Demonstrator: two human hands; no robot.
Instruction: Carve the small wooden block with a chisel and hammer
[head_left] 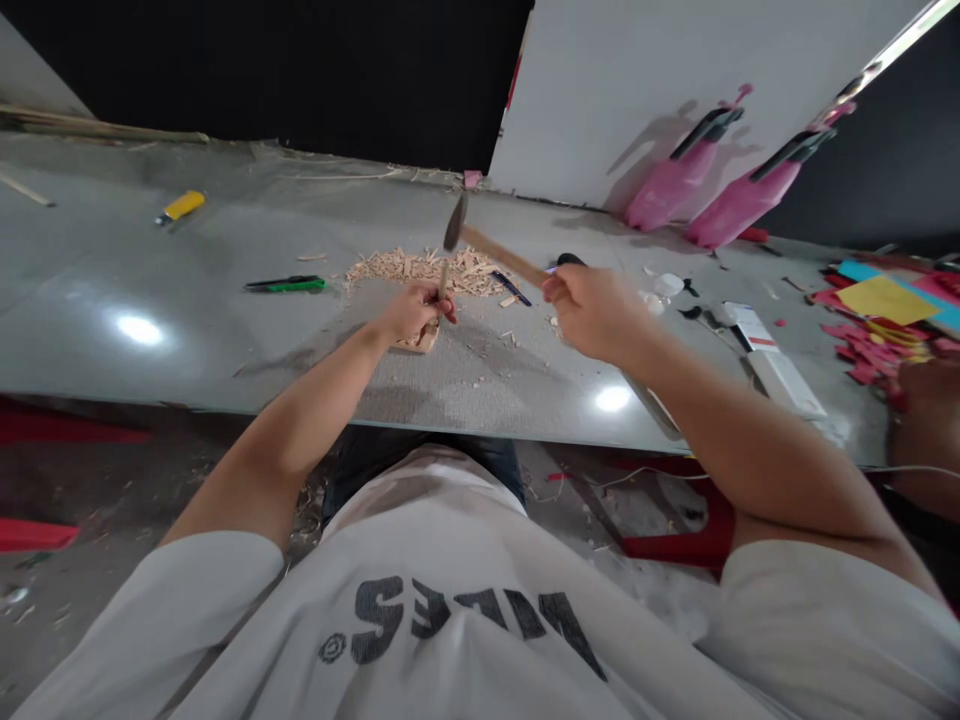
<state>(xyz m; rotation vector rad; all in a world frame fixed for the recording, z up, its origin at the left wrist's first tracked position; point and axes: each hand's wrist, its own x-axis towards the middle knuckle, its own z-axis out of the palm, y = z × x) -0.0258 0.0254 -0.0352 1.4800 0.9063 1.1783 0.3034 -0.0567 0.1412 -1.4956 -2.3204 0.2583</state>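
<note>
My right hand (592, 312) is closed round the wooden handle of a hammer (499, 250), its dark metal head raised above and just right of my left hand. In my left hand (412, 312) an upright stick-like tool with a light handle (442, 280), probably a chisel, is gripped; its lower end is hidden by my fingers. Below that hand a small carved wooden block (420, 342) lies on the grey table. Right behind my left hand spreads a pile of wood shavings (405, 264), with a dark blue pen-like tool (511, 288) at its right edge.
A green cutter knife (286, 284) and a yellow-handled tool (182, 207) lie to the left. Two pink spray bottles (675, 180) stand at the back right. Coloured sheets (885, 300) and scraps lie at far right, near another person's arm (930, 420). A white box (784, 375) is nearer.
</note>
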